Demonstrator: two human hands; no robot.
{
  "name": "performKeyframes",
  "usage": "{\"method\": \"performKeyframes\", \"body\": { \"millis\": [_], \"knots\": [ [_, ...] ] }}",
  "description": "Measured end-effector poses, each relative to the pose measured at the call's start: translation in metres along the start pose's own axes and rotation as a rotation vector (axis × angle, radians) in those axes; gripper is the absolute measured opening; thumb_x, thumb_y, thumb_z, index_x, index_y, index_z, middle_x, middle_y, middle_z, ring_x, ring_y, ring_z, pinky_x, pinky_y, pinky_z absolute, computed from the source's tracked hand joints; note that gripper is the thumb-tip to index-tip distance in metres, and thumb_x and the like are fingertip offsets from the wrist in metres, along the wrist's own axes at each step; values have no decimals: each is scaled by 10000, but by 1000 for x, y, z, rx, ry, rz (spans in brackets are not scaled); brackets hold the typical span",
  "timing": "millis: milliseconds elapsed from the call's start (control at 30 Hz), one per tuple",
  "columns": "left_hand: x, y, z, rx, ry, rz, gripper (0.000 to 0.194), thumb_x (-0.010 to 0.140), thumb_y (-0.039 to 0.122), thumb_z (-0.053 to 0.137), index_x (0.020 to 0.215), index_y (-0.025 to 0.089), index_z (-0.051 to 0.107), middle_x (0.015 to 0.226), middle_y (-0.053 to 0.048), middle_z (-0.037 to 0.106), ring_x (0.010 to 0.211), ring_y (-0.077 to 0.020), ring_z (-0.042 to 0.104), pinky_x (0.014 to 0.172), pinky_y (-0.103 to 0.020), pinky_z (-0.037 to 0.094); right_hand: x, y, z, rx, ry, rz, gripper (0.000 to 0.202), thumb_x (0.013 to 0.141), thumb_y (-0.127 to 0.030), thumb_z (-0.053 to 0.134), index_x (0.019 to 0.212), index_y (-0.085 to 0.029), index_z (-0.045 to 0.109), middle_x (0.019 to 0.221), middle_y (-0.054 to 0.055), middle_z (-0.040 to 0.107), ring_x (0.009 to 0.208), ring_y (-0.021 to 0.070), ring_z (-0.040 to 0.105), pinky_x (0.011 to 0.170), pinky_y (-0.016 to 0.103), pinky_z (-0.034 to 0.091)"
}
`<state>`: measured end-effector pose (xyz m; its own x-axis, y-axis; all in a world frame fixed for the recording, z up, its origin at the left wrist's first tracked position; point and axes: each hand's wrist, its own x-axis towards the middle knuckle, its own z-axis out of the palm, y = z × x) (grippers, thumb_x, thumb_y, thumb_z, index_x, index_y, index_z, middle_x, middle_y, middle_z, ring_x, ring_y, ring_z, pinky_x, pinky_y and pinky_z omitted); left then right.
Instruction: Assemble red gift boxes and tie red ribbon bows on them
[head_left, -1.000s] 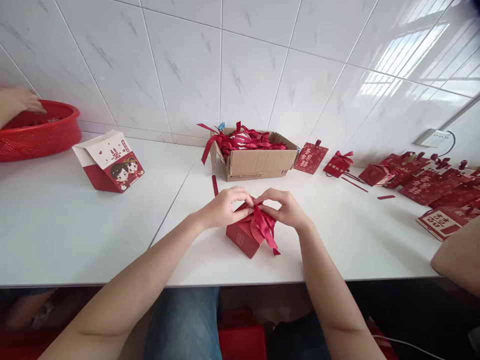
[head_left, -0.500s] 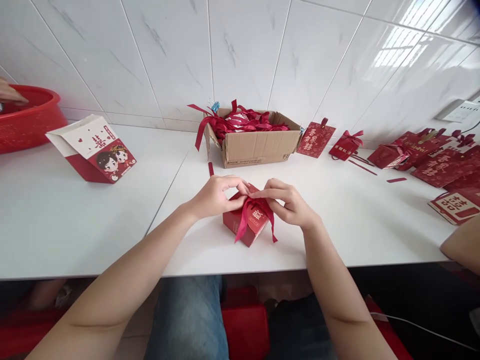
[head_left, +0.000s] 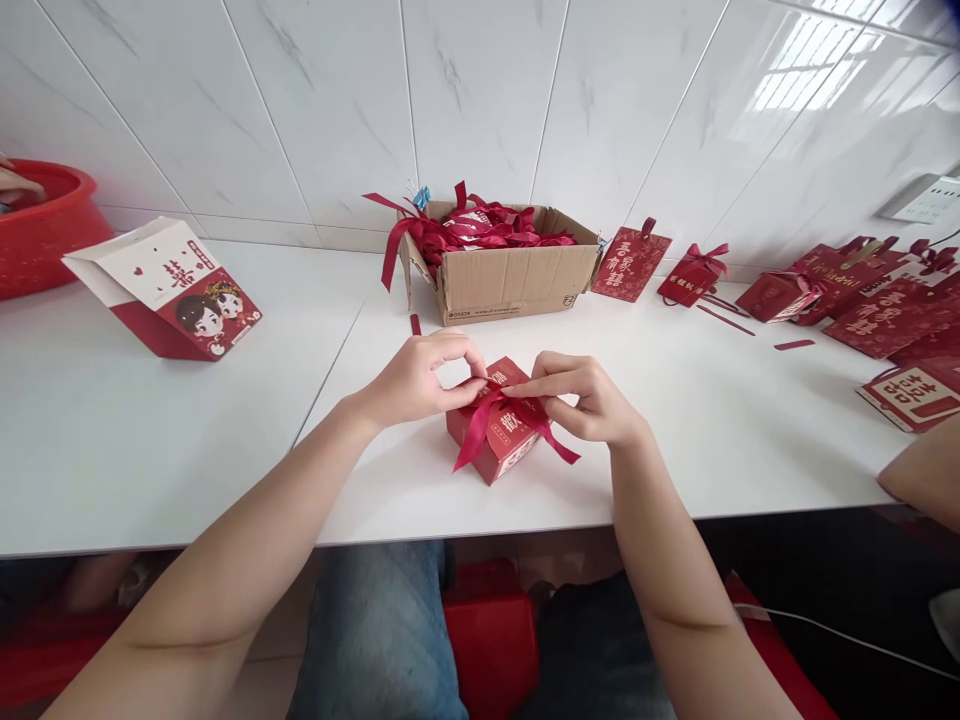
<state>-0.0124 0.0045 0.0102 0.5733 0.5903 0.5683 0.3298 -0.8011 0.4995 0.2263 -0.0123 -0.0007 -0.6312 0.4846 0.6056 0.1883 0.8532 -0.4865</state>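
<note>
A small red gift box [head_left: 504, 452] with pale printed characters sits on the white table near its front edge. A dark red ribbon [head_left: 473, 437] is tied across its top, and its two tails hang over the front, spread left and right. My left hand [head_left: 431, 375] pinches the ribbon at the box's upper left, thumb against forefinger. From the other side my right hand [head_left: 581, 393] grips the ribbon by the knot, its forefinger stretched across the top. The exact hold of the right fingertips is partly hidden.
Behind stands a cardboard box [head_left: 510, 283] full of red ribbons. A red-and-white carton [head_left: 191, 300] and a red basin [head_left: 45, 240] with another person's hand in it are at left. Red gift bags [head_left: 892, 318] and a small bowed box [head_left: 691, 276] line the right. Another person's arm [head_left: 926, 470] rests there.
My hands have moved slightly apart, drawing the ribbon loops outward. The tails now splay wider, and more of the box top shows. The camera view has shifted a little.
</note>
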Motion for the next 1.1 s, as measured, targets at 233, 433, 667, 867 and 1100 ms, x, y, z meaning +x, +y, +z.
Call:
{"method": "performKeyframes", "body": {
  "millis": [233, 433, 667, 867, 1100],
  "knots": [
    [0, -4, 0, 54, -108, -6, 155, 871, 215, 570, 970, 216, 689, 852, -34, 631, 874, -166, 563, 782, -298, 477, 1, -2, -3, -143, 35, 81, 383, 798, -63, 459, 1079, -194, 683, 773, 19, 559, 652, 109, 519, 629, 275, 469],
    [-1, -5, 0, 64, -137, -58, 165, 884, 327, 562, 908, 209, 676, 922, -44, 587, 895, -172, 559, 816, -305, 470, 4, -14, -6, -226, -51, 156, 245, 894, -192, 509, 1090, -198, 656, 979, 81, 615, 808, 151, 605, 750, 323, 523],
    [0, -5, 2, 3, -125, -57, 172, 890, 318, 544, 833, 182, 632, 864, -40, 647, 824, -162, 588, 753, -287, 470, 8, -27, -8, -380, -170, 150, 282, 940, -202, 450, 1138, -192, 650, 851, 66, 591, 684, 123, 553, 626, 257, 465],
    [0, -8, 2, 13, -105, -17, 167, 883, 289, 536, 802, 176, 629, 831, -37, 656, 785, -159, 590, 723, -282, 460, 7, -39, -14, -458, -302, 125, 356, 924, -131, 399, 1209, -171, 608, 792, 54, 572, 645, 123, 501, 597, 239, 429],
    [1, -5, 2, 11, -90, -16, 184, 859, 314, 556, 758, 174, 619, 773, -40, 653, 741, -159, 586, 689, -281, 456, 0, -48, -10, -451, -302, 177, 407, 929, -143, 381, 1316, -183, 502, 868, 76, 620, 713, 150, 552, 645, 273, 463]
  ]
}}
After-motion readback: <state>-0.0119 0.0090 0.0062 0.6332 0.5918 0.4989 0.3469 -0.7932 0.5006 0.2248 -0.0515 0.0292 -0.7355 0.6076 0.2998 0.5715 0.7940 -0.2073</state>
